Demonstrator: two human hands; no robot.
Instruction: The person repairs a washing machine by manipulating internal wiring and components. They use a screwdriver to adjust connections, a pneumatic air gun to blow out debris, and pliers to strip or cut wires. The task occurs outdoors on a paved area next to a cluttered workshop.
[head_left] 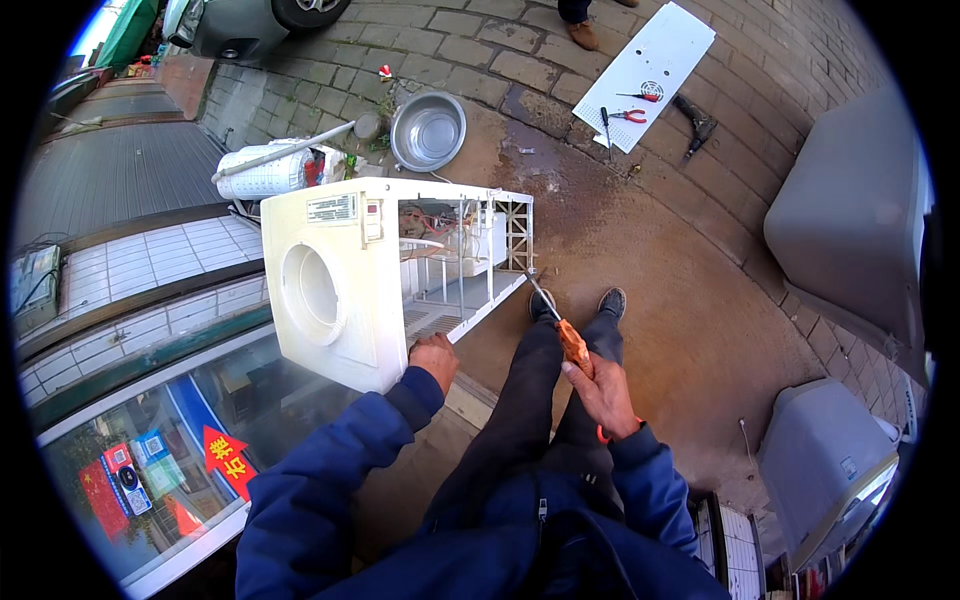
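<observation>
A white appliance housing [371, 345] with a round hole in its front face stands left of centre. Its side is uncovered, and coloured wires and a white inner box [486, 245] show behind the bare frame. My left hand [434, 362] is closed on the housing's near bottom edge, its fingertips partly hidden. In my right hand [604, 395], I grip a screwdriver [573, 346] by its orange handle. The metal shaft points up and left, and its tip appears at the lower far corner of the frame; whether it touches cannot be told.
Beyond the housing lies a metal basin [428, 132]. A perforated white panel [655, 62] holds red-handled pliers [629, 116] and screwdrivers, with a cordless drill [694, 126] beside it. Grey bins [850, 210] stand right, a glass counter [290, 375] left. Another person's shoe [583, 35] shows far off.
</observation>
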